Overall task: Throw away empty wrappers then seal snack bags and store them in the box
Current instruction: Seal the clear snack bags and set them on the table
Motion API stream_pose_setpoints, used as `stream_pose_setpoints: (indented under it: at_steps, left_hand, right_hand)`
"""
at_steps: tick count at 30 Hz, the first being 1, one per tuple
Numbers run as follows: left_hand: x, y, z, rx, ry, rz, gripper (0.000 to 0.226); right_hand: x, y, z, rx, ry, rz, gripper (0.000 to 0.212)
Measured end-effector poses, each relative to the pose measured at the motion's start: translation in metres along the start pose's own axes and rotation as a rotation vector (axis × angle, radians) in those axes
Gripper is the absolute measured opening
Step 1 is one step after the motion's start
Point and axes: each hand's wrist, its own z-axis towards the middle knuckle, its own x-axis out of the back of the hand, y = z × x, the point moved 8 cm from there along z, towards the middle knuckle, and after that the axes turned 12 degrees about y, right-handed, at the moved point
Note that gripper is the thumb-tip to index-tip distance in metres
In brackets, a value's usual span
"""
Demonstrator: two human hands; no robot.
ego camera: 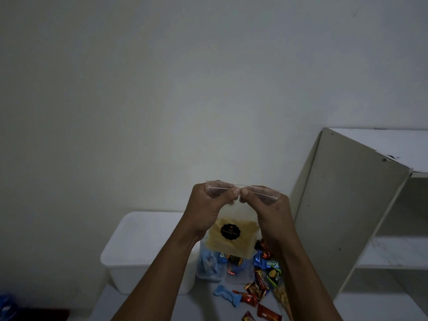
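Clear plastic, the bag [228, 230] hangs upright in front of us, above the bench's [203, 302] middle, yellow snack low inside. Its zip strip [240, 190] runs left to right across the top. Our left hand [209, 205] and right hand [268, 207] each pinch that strip, thumbs almost touching at its centre. We judge the seal should be pressed outward along this axis. Below lie loose sweets [254, 286]; the white box [143, 251] sits toward the bench's left edge, nearer our left hand.

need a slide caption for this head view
Both hands, left and right, pinch the zip strip of a clear snack bag above scattered wrapped snacks and a white box.
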Motion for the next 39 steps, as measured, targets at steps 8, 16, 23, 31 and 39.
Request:
stream_pose_setpoints:
  at_steps: [8,16,23,31,39]
  left_hand:
    - [0.008,-0.006,0.002,0.018,0.091,-0.010,0.006]
    - [0.006,-0.009,0.006,0.025,0.092,0.008,0.005]
    - [0.008,-0.011,0.006,0.044,0.114,0.019,0.013]
    - [0.014,-0.009,0.009,0.073,0.173,0.027,0.013]
    - [0.026,-0.008,0.005,0.059,0.378,-0.251,0.006]
  right_hand:
    - [0.005,0.007,0.004,-0.023,0.112,0.007,0.015]
    - [0.005,0.009,0.006,-0.053,0.106,-0.011,0.013]
    - [0.016,0.016,0.008,-0.089,0.263,0.056,0.016]
    - [0.019,0.018,0.010,-0.056,0.302,0.045,0.032]
    - [0.026,0.014,0.012,-0.059,0.395,0.104,0.027]
